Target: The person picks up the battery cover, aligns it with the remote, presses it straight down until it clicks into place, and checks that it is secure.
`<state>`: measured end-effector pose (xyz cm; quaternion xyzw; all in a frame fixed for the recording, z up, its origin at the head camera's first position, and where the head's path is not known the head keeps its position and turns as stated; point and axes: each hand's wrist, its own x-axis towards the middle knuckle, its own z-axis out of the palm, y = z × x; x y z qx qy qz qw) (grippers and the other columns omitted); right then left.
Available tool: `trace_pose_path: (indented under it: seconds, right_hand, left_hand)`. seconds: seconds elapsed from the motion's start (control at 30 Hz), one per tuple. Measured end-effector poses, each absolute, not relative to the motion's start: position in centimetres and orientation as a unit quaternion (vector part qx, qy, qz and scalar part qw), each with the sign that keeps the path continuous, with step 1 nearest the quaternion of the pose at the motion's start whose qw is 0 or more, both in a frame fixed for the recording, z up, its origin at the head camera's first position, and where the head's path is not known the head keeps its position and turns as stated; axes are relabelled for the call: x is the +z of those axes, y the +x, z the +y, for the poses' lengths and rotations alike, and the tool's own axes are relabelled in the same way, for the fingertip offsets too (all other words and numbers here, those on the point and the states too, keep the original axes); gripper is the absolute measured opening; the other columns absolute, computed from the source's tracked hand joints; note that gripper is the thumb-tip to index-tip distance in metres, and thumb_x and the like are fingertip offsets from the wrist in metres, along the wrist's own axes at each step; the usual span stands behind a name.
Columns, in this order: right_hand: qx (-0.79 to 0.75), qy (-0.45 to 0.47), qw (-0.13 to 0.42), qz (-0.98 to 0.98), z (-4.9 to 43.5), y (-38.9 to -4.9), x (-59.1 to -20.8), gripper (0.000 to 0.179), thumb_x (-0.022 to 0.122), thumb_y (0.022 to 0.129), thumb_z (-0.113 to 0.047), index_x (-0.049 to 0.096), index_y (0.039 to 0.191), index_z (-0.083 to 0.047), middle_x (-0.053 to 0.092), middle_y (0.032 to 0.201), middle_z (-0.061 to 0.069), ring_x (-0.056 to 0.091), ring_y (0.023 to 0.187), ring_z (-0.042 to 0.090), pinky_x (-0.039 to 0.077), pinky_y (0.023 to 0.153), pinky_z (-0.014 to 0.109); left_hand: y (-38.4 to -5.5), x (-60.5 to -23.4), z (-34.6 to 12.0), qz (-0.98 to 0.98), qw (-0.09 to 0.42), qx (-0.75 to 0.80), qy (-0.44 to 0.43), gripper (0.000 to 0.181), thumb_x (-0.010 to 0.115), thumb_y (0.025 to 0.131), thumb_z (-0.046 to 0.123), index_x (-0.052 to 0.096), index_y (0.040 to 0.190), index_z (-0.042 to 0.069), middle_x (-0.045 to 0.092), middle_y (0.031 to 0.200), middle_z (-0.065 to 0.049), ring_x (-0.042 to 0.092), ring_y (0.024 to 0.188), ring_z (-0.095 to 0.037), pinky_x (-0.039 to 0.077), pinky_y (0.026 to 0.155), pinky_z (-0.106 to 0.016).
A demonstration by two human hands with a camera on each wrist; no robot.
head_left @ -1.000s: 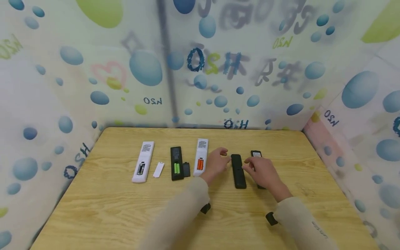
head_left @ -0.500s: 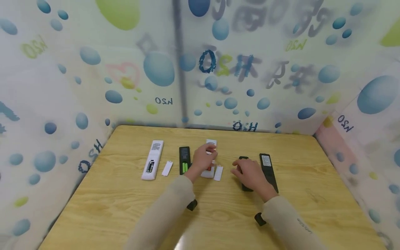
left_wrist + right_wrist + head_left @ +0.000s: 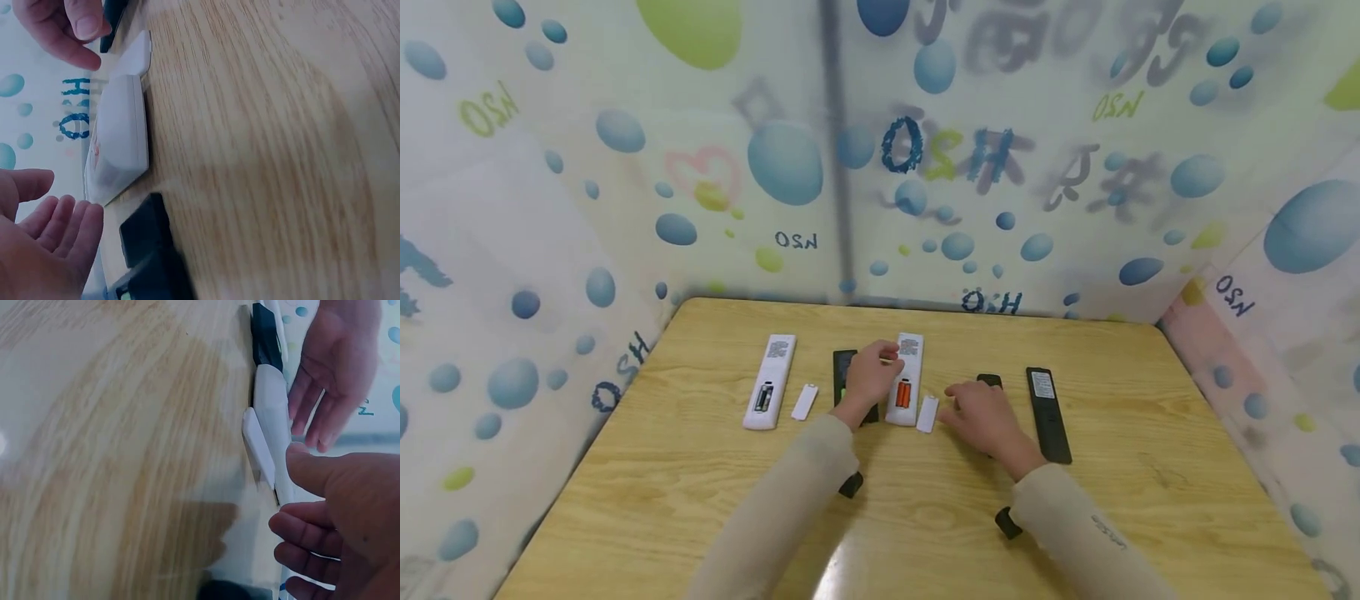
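My left hand (image 3: 871, 375) hovers with relaxed fingers over a black remote control (image 3: 844, 360), hiding most of it. Its fingertips reach the left edge of a white remote control (image 3: 912, 367) whose back holds orange batteries (image 3: 903, 394). Beside that remote lies its white battery cover (image 3: 927, 414), also seen in the right wrist view next to the white remote (image 3: 270, 394). My right hand (image 3: 983, 417), fingers loosely bent around nothing, is just right of the cover and hides most of a second black remote (image 3: 989, 380). Green batteries (image 3: 126, 295) peek from the first black remote in the left wrist view.
Another white remote (image 3: 770, 382) with an exposed battery compartment lies at the left, its loose white cover (image 3: 804, 402) beside it. A further black remote (image 3: 1049, 417) with a label lies at the right. Patterned walls (image 3: 737, 275) border the wooden table (image 3: 647, 500) behind and at the sides.
Both hands have moved left: the left from the middle black remote across the orange-battery white remote, the right from the rightmost black remote to the middle one. The head view has turned slightly.
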<state>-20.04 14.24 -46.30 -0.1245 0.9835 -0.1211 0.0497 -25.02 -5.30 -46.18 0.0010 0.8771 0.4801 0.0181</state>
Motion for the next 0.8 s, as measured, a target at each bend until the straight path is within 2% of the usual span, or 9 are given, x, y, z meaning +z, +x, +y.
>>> trace_pose_path:
  seconds: [0.2,0.37,0.57,0.7,0.8]
  right_hand:
    - [-0.098,-0.127,0.058,0.985,13.4,-20.0,-46.5,0.051,0.066,0.089,-0.048,0.065,0.122,-0.008,0.067,0.117,0.008,0.058,0.111,0.029,0.045,0.093,0.049]
    - [-0.068,-0.135,0.049,0.987,12.7,-20.0,-46.9,0.049,0.065,0.088,-0.052,0.066,0.114,-0.010,0.067,0.106,0.006,0.059,0.102,0.028,0.046,0.086,0.046]
    - [-0.059,-0.128,0.043,0.989,12.2,-19.7,-47.4,0.049,0.065,0.089,-0.053,0.066,0.114,-0.010,0.066,0.104,0.007,0.058,0.104,0.029,0.045,0.091,0.047]
    - [-0.067,-0.127,0.047,0.989,12.0,-19.7,-47.3,0.049,0.066,0.089,-0.049,0.066,0.117,-0.010,0.067,0.111,0.008,0.059,0.107,0.028,0.045,0.093,0.047]
    - [-0.074,-0.126,0.047,0.988,11.9,-19.8,-47.1,0.047,0.068,0.089,-0.047,0.067,0.117,-0.010,0.068,0.113,0.008,0.060,0.107,0.027,0.045,0.093,0.046]
  left_hand:
    - [-25.2,-45.8,-4.1,0.899,0.021,0.437,-0.018,0.039,0.063,0.095,0.024,0.060,0.132,0.013,0.064,0.130,-0.007,0.064,0.109,-0.024,0.052,0.091,-0.043]
    - [-25.5,-46.1,-3.6,0.933,0.042,0.356,-0.035,0.047,0.064,0.094,0.032,0.056,0.137,0.015,0.064,0.130,-0.007,0.065,0.100,-0.023,0.053,0.083,-0.041]
    - [-25.9,-46.5,-2.9,0.951,0.049,0.303,-0.038,0.052,0.066,0.092,0.038,0.055,0.137,0.015,0.067,0.124,-0.009,0.065,0.089,-0.022,0.054,0.075,-0.039]
    - [-26.0,-46.2,-2.6,0.956,0.050,0.286,-0.043,0.051,0.070,0.089,0.035,0.057,0.132,0.011,0.069,0.112,-0.011,0.062,0.079,-0.021,0.050,0.066,-0.036]
    - [-26.1,-46.0,-2.3,0.956,0.051,0.284,-0.047,0.051,0.071,0.088,0.033,0.057,0.131,0.010,0.069,0.109,-0.012,0.061,0.077,-0.021,0.049,0.064,-0.035]
